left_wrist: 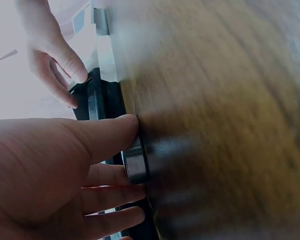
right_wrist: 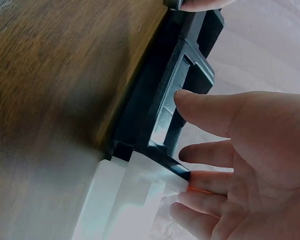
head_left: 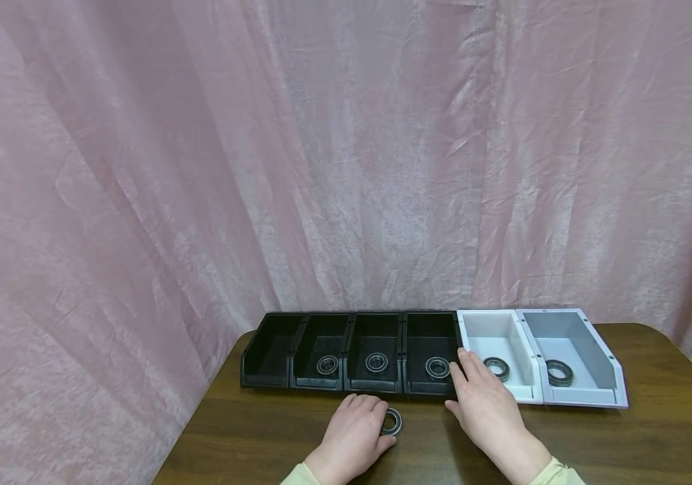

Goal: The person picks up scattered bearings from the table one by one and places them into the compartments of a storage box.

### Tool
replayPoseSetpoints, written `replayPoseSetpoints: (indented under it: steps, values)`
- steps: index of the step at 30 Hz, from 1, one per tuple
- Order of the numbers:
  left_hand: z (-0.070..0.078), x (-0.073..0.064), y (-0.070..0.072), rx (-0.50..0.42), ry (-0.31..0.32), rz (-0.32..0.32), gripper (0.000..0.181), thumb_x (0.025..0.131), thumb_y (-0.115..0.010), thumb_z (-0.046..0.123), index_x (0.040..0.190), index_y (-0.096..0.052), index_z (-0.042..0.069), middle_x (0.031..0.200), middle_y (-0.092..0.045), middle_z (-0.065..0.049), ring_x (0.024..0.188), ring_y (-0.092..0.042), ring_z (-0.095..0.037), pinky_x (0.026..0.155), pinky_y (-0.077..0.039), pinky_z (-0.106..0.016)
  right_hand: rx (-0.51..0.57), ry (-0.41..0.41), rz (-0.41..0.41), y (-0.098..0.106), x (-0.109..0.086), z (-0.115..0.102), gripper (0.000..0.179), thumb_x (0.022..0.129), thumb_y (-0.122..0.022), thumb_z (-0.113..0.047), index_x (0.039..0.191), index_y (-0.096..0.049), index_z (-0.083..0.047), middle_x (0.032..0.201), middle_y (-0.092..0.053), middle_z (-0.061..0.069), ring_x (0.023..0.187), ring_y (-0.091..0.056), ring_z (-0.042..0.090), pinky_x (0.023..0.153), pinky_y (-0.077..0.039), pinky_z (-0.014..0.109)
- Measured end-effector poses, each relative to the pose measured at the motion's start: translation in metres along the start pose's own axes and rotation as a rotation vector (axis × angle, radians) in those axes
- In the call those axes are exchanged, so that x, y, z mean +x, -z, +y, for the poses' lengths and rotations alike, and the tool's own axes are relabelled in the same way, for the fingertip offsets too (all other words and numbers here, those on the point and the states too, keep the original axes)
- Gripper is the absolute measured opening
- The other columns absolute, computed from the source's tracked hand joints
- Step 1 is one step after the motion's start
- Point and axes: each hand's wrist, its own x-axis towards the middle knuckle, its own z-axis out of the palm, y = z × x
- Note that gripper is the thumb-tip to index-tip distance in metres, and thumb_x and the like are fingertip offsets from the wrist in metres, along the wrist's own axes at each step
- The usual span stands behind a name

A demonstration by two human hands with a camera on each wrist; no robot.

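Observation:
My left hand [head_left: 353, 429] pinches a ball bearing [head_left: 398, 422] between thumb and fingers, low at the wooden table in front of the black bins. In the left wrist view the bearing [left_wrist: 136, 166] shows its shiny outer rim edge-on. My right hand [head_left: 489, 408] reaches over the front of the bins, where the rightmost black bin [head_left: 432, 389] meets the white bin [head_left: 528, 393]. Its fingers are extended and spread, with nothing held. A bearing [head_left: 437, 368] lies in that black bin, just left of the fingertips, and another bearing [head_left: 497, 368] in the white bin is partly covered by the hand.
Further left in the row, two black bins hold one bearing [head_left: 376, 362] and one bearing [head_left: 327, 365]. The leftmost black bin [head_left: 264, 377] shows no bearing. At the right end a grey bin [head_left: 606, 377] holds a bearing [head_left: 560, 372]. A pink curtain [head_left: 382, 168] hangs behind the table [head_left: 231, 444].

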Motion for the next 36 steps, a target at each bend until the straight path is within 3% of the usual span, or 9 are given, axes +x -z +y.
replayPoseSetpoints:
  steps: [6,23,28,36]
  values:
    - [0.0,0.0,0.0,0.002,-0.013,0.0,0.043,0.095,-0.087,0.049,0.118,-0.075,0.014,0.119,-0.074,0.0,0.117,-0.069,-0.017,0.108,-0.054,-0.042,-0.004,0.005,-0.001,-0.001,0.0,0.0,0.062,0.083,-0.098,-0.021,0.13,-0.072,0.009,0.15,-0.06,0.034,0.14,-0.059,0.049,0.112,-0.052,0.059]
    - [-0.001,-0.005,0.0,0.063,-0.107,0.112,0.04,0.089,-0.091,0.051,0.095,-0.069,0.018,0.1,-0.07,0.005,0.101,-0.067,-0.013,0.099,-0.054,-0.032,-0.011,0.004,0.005,0.0,0.0,-0.001,0.066,0.082,-0.098,-0.021,0.133,-0.069,0.011,0.15,-0.06,0.034,0.14,-0.059,0.049,0.112,-0.052,0.058]
    - [0.0,-0.008,0.007,0.077,-0.112,0.121,0.043,0.09,-0.09,0.052,0.102,-0.071,0.015,0.111,-0.074,0.0,0.111,-0.069,-0.017,0.104,-0.054,-0.034,-0.012,0.003,0.006,-0.001,-0.001,0.0,0.067,0.082,-0.099,-0.021,0.133,-0.069,0.012,0.15,-0.06,0.034,0.14,-0.059,0.049,0.111,-0.053,0.059]
    - [0.002,-0.009,0.024,0.052,-0.052,0.034,0.05,0.096,-0.086,0.051,0.122,-0.075,0.01,0.138,-0.074,-0.01,0.132,-0.068,-0.026,0.116,-0.052,-0.043,-0.007,0.005,0.009,-0.001,-0.001,0.0,0.066,0.083,-0.098,-0.021,0.132,-0.069,0.012,0.15,-0.06,0.034,0.139,-0.059,0.049,0.112,-0.052,0.059]
